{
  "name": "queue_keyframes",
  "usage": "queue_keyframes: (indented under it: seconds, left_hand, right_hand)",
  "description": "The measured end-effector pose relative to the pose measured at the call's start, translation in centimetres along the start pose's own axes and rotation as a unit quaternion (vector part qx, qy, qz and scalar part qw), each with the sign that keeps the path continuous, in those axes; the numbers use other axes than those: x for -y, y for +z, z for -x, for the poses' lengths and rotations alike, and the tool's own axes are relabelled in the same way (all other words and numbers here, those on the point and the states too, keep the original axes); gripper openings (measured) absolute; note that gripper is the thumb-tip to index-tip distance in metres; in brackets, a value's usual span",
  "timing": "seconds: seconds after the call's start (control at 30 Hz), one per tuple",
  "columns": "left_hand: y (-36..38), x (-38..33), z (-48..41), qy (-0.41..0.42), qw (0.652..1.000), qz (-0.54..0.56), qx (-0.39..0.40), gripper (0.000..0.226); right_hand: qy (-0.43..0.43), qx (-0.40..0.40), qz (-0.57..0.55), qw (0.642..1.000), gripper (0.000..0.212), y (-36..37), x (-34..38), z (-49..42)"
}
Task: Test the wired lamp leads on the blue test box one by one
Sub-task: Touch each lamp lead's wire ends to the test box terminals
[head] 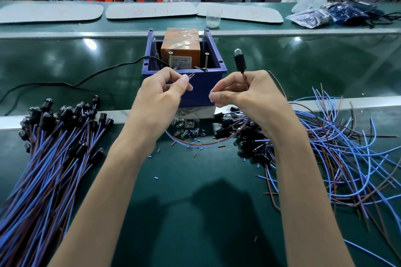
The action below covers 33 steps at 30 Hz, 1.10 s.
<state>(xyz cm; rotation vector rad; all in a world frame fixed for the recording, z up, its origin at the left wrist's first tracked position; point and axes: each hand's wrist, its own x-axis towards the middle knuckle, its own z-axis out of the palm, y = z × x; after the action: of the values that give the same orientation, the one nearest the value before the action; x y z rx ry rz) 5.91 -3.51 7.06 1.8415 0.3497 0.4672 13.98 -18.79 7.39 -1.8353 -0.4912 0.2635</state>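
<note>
The blue test box (201,84) stands at the centre of the green bench with an orange transformer (181,50) and two upright screws (205,60) inside it. My left hand (160,89) pinches the bare ends of a blue and brown lead (191,76) just in front of the box's near rim. My right hand (245,91) grips the same lead just below its black lamp holder (239,60), which stands upright with a clear bulb on top, beside the box. The lead loops down between my wrists.
A tidy bundle of wired lamps (54,147) lies at the left, a tangled heap (325,147) at the right. Loose bulbs and insulation bits (186,130) lie before the box. A black cable (97,73) runs left. Farther back stand a plastic cup (213,18) and bags (312,17).
</note>
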Motion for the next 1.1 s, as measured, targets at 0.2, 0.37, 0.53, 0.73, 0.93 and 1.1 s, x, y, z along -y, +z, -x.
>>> queue_keyframes:
  seconds: [0.2,0.37,0.53,0.73,0.93,1.1]
  left_hand:
    - [-0.1,-0.1,0.0,-0.007,1.0,0.005,0.004,0.028]
    - [0.1,0.1,-0.1,-0.019,1.0,0.014,0.01,0.028]
    - [0.3,0.0,0.0,-0.043,0.996,0.072,0.02,0.027]
    - [1.0,-0.6,0.2,-0.056,0.964,0.258,0.033,0.02]
    - [0.8,-1.5,0.3,-0.067,0.924,0.376,-0.001,0.01]
    - [1.0,-2.1,0.8,-0.063,0.91,0.409,-0.014,0.009]
  right_hand:
    - [-0.004,0.004,-0.003,1.0,0.011,0.3,-0.1,-0.1]
    - [0.004,0.043,-0.001,0.999,0.009,0.4,-0.4,-0.1]
    - [0.013,0.03,-0.031,0.999,0.008,0.3,-0.2,-0.2]
    - [-0.054,0.007,-0.139,0.989,0.03,0.3,1.0,0.2]
    - [-0.092,-0.032,-0.266,0.959,0.035,0.6,1.9,0.6]
    - [-0.072,0.016,-0.21,0.975,0.064,0.5,1.5,0.5]
